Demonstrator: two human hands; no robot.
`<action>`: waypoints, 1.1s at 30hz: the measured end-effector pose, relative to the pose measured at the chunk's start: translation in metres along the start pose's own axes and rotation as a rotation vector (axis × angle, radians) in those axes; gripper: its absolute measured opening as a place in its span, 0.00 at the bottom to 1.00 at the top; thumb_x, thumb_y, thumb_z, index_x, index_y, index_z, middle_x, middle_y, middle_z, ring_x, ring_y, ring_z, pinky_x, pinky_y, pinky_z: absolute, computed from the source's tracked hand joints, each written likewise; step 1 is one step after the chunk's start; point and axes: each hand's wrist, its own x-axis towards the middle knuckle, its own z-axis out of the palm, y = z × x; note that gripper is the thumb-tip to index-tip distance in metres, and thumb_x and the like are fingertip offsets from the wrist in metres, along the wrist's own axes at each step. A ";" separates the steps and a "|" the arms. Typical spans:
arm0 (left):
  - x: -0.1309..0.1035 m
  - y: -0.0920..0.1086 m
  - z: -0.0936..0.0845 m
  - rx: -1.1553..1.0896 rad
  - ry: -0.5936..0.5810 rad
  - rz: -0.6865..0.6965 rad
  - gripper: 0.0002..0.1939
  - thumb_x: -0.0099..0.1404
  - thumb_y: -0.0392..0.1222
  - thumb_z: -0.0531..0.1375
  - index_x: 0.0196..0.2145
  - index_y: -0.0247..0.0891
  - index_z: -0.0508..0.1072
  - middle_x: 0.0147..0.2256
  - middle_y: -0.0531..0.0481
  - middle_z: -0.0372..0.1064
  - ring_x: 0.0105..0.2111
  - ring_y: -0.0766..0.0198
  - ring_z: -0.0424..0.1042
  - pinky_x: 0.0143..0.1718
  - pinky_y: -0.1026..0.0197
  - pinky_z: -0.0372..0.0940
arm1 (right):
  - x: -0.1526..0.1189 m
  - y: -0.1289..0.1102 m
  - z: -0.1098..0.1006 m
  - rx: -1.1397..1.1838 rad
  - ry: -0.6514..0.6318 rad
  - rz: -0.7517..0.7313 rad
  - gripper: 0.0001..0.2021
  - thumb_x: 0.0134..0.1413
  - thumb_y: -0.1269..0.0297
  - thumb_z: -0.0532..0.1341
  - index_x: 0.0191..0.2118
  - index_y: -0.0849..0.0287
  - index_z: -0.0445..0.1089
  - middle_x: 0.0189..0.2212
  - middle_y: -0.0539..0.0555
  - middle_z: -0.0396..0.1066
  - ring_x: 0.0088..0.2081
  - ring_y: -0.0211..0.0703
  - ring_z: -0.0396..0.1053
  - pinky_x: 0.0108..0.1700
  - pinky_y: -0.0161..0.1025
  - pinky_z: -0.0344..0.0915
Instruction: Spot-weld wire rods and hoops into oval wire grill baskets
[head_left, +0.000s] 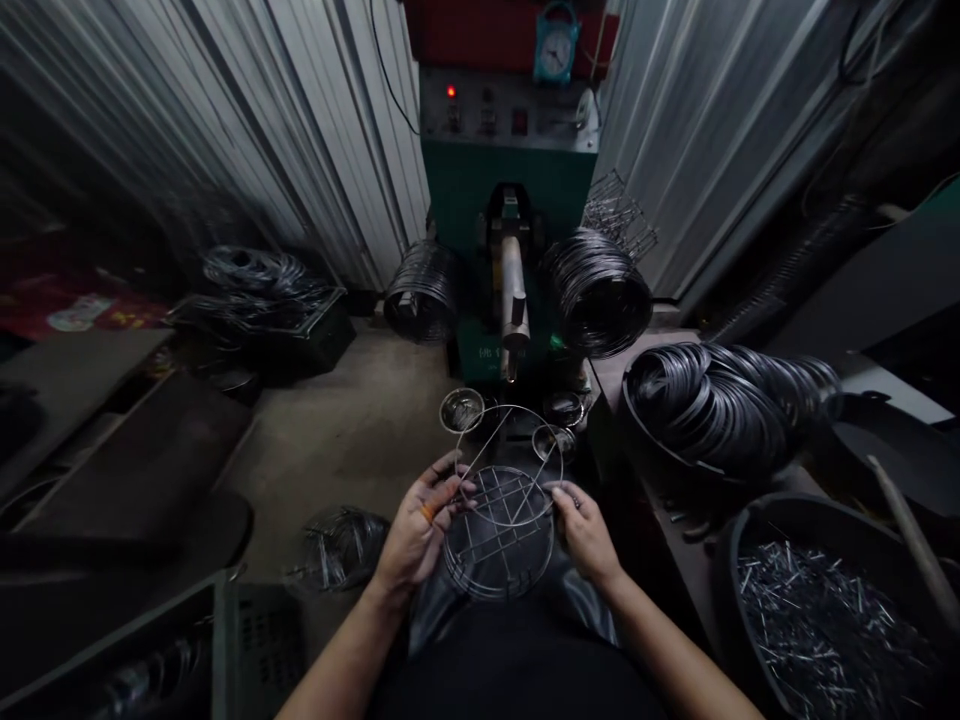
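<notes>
Between my two hands is a round wire ring (561, 455) with thin straight wires across it, tilted in front of the machine's electrode arm (514, 290). My left hand (420, 525) pinches its left edge, an orange band on one finger. My right hand (586, 528) pinches the right edge between thumb and fingers. Just below, a stack of round wire racks (499, 585) with crossed bars rests at my lap, partly behind the held ring. Small round bowls (461, 410) stand beneath the electrode tip; their contents are hard to make out.
Wire ring coils hang left (421, 290) and right (600, 290) of the green machine (517, 170). A tub of wire rings (697, 410) and a bin of short wire pieces (817, 610) stand at right. At left are a crate (225, 650) and a heap of wire parts (341, 545).
</notes>
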 end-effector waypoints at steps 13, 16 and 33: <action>0.006 -0.037 -0.060 0.920 0.028 0.022 0.32 0.55 0.54 0.58 0.53 0.30 0.67 0.22 0.56 0.64 0.26 0.64 0.65 0.31 0.62 0.60 | 0.012 0.028 -0.014 -0.496 -0.109 -0.206 0.21 0.55 0.63 0.53 0.53 0.58 0.69 0.44 0.58 0.75 0.44 0.49 0.74 0.48 0.44 0.69; -0.002 -0.039 -0.062 1.045 0.051 0.043 0.32 0.56 0.53 0.55 0.55 0.31 0.65 0.23 0.56 0.64 0.26 0.64 0.65 0.31 0.62 0.60 | 0.015 0.033 -0.013 -0.534 -0.123 -0.285 0.21 0.56 0.65 0.52 0.54 0.56 0.68 0.48 0.56 0.73 0.48 0.49 0.72 0.50 0.44 0.68; -0.021 -0.055 -0.061 1.408 0.071 0.107 0.28 0.61 0.48 0.50 0.56 0.33 0.65 0.29 0.50 0.72 0.26 0.62 0.71 0.31 0.61 0.65 | 0.043 0.035 -0.022 -0.486 -0.283 -0.252 0.18 0.55 0.64 0.56 0.50 0.55 0.72 0.46 0.54 0.74 0.48 0.48 0.71 0.52 0.45 0.66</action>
